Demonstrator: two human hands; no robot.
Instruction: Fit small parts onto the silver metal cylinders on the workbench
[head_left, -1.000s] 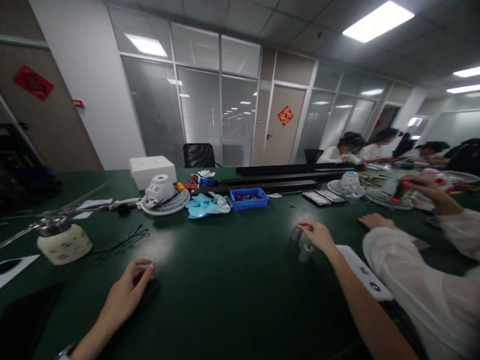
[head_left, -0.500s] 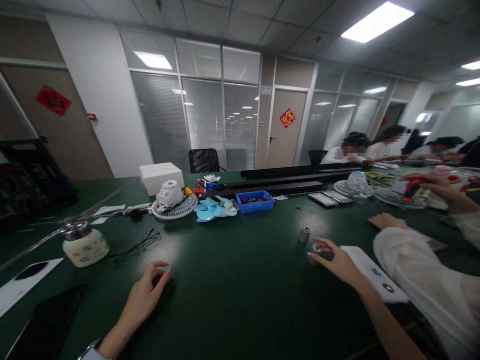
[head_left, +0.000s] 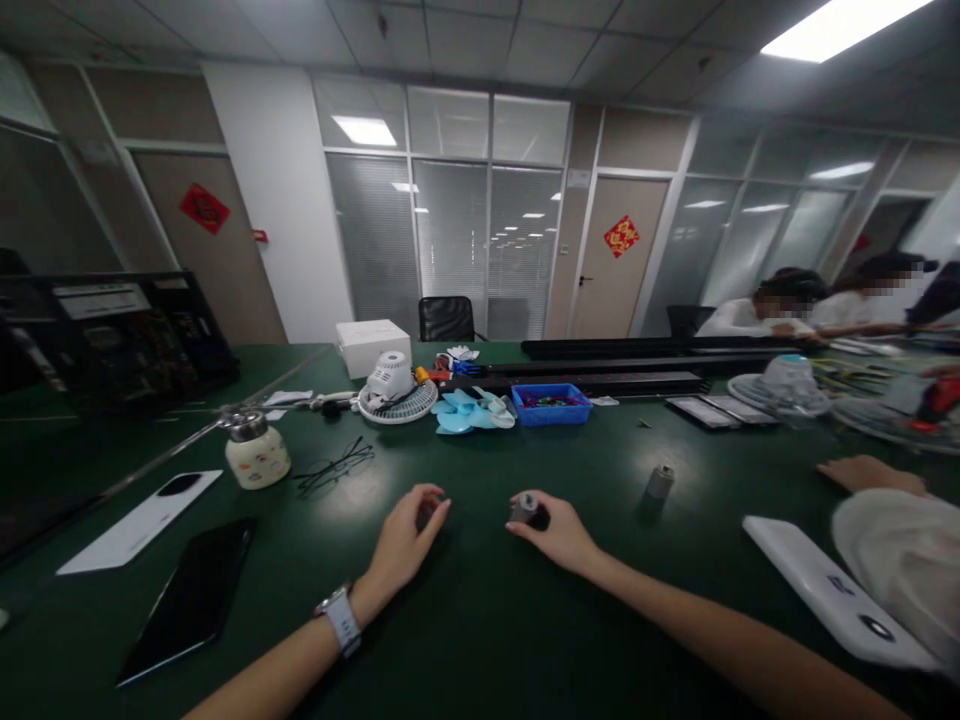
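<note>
My right hand [head_left: 564, 538] grips a small metal cylinder [head_left: 526, 508] between thumb and fingers at the middle of the green table. It is upright, grey, with a little stub on top, much like a small motor. To the right a second cylinder [head_left: 661, 481] of the same look stands on the tabletop, apart from my hand. My left hand [head_left: 403, 538], with a watch [head_left: 341, 615] on its wrist, is a short way left of the held cylinder. Its fingers are curved with a gap to the thumb, and I see nothing held there.
Along the back are a white box [head_left: 373, 348], a fan part [head_left: 397, 390], blue fan blades [head_left: 474, 410] and a blue tray [head_left: 553, 406] of small parts. A jar [head_left: 257, 455], glasses [head_left: 337, 467] and black tablet [head_left: 191, 590] lie left. A co-worker's sleeve [head_left: 900, 545] and white case [head_left: 832, 590] are right.
My right hand has brought the small metal cylinder leftward, away from the second one and close to my left hand. The view has turned left.
</note>
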